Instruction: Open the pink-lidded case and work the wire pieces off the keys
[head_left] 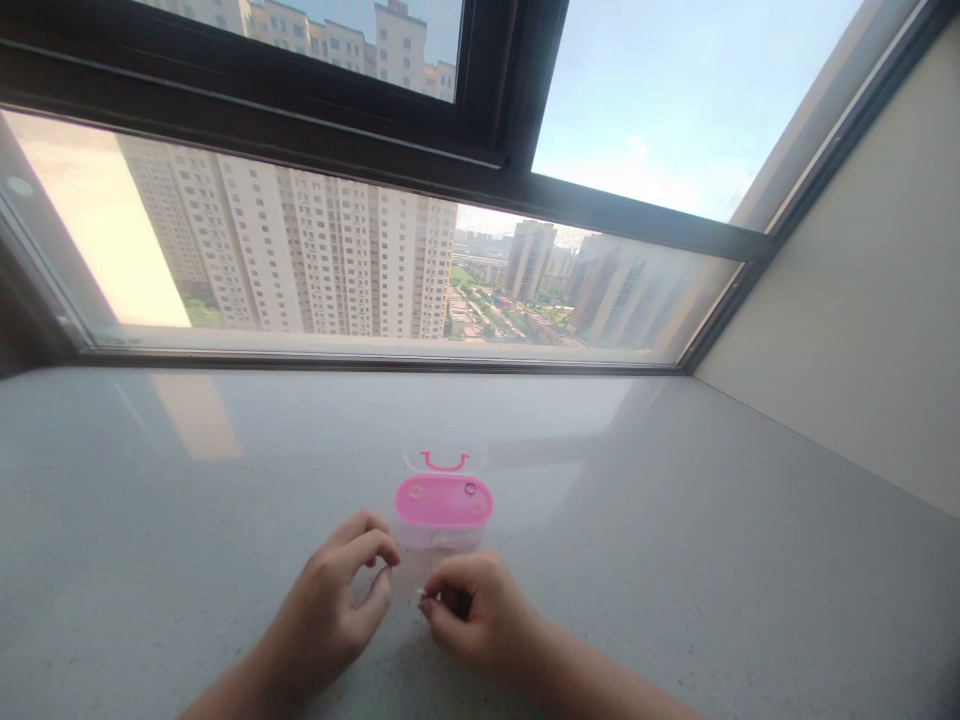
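A small oval plastic box (443, 503) sits on the stone sill just beyond my hands, with a pink top, a clear body and a pink handle (445, 461) on its far side. On the pink top lie a tiny dark ring (470, 489) and a pale pink ring (415, 491). My right hand (476, 610) pinches a tiny pale item (421, 598) between its fingertips, close to the box's near side. Curved and apart, the fingers of my left hand (334, 590) show nothing between them, and they are near that same item.
The hands and box rest on a speckled grey stone sill (187, 520). A dark-framed window (420, 190) runs along its far edge, with tower blocks outside. A beige wall (840, 340) rises at the right.
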